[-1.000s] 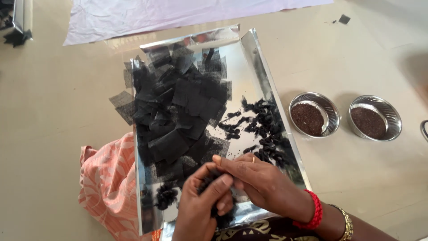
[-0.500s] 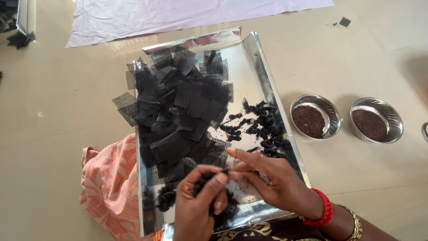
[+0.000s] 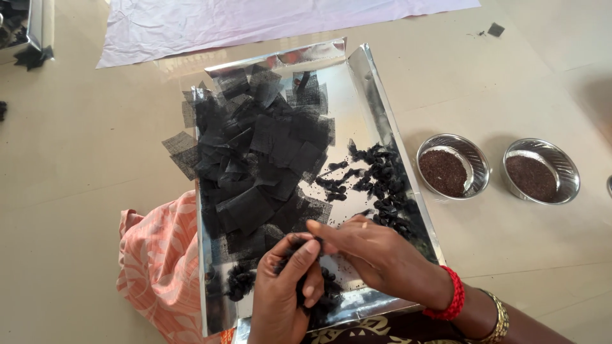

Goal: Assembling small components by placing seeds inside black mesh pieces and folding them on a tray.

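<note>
Black mesh bundle (image 3: 299, 245) upright, pinched between both hands.

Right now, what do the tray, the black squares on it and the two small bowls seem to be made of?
The tray looks like thin sheet metal or foil-faced board: mirror-bright, with creased, folded-up edges. The black squares seem to be fine mesh fabric: the light floor shows through the ones hanging over the tray's edge. The two small bowls look like polished steel, with shiny, reflecting rims.
</note>
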